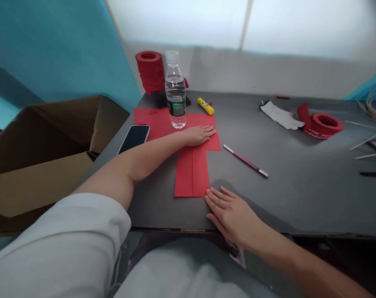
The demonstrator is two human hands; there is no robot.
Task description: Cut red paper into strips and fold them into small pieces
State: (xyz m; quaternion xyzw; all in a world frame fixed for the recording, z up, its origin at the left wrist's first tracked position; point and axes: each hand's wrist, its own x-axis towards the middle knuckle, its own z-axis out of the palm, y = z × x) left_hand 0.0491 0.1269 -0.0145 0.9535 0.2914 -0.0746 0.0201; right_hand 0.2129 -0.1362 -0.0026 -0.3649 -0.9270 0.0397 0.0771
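Observation:
A folded red paper strip (192, 174) with a crease or seam down its length lies on the grey table, its near end pointing toward me. Its far end meets a larger red sheet (156, 120). My left hand (199, 135) rests flat on the red paper where the two pieces meet, fingers stretched to the right. At the strip's near right corner is my right hand (228, 209), its fingers extended and the tips touching the paper's edge. On the larger sheet stands a water bottle (176, 91), upright and capped. Neither hand grasps anything.
A phone (134, 138) lies left of the paper, beside an open cardboard box (41, 178). Behind are a red roll (150, 73) and a yellow glue stick (205, 106). To the right are a pen-like stick (246, 161), a white glove (281, 114) and another red roll (326, 126).

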